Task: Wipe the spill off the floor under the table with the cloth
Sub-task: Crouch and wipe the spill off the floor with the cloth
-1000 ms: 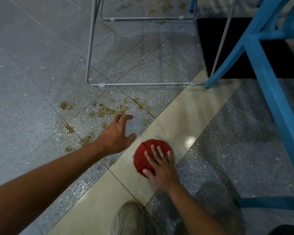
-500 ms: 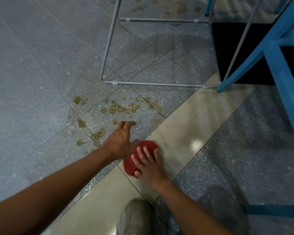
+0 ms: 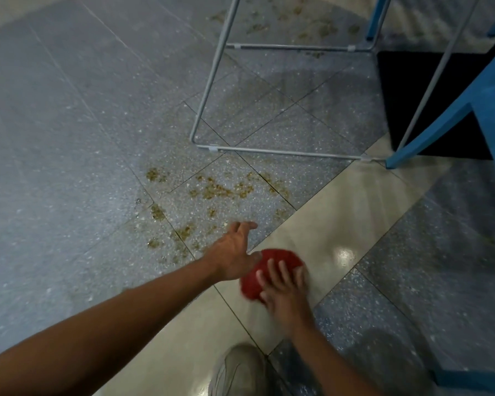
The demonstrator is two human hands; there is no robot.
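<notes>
A red cloth (image 3: 280, 260) lies bunched on the pale floor strip. My right hand (image 3: 283, 290) rests flat on top of it with fingers spread, pressing it down. My left hand (image 3: 235, 252) reaches out just left of the cloth with straight fingers, its thumb side touching the cloth's edge. A brown crumbly spill (image 3: 220, 191) is scattered over the grey speckled tiles just beyond my left hand. More spill (image 3: 292, 21) lies farther back, past the table's thin metal frame (image 3: 269, 150).
A blue wooden chair leg (image 3: 446, 118) slants down at the right, beside a black mat (image 3: 429, 90). Another blue bar (image 3: 475, 377) lies low at the right edge. My shoe (image 3: 237, 370) is at the bottom centre.
The cloth and my right hand slid left toward my left hand, then stayed near it. The view shifted, showing more of the floor beyond the metal frame.
</notes>
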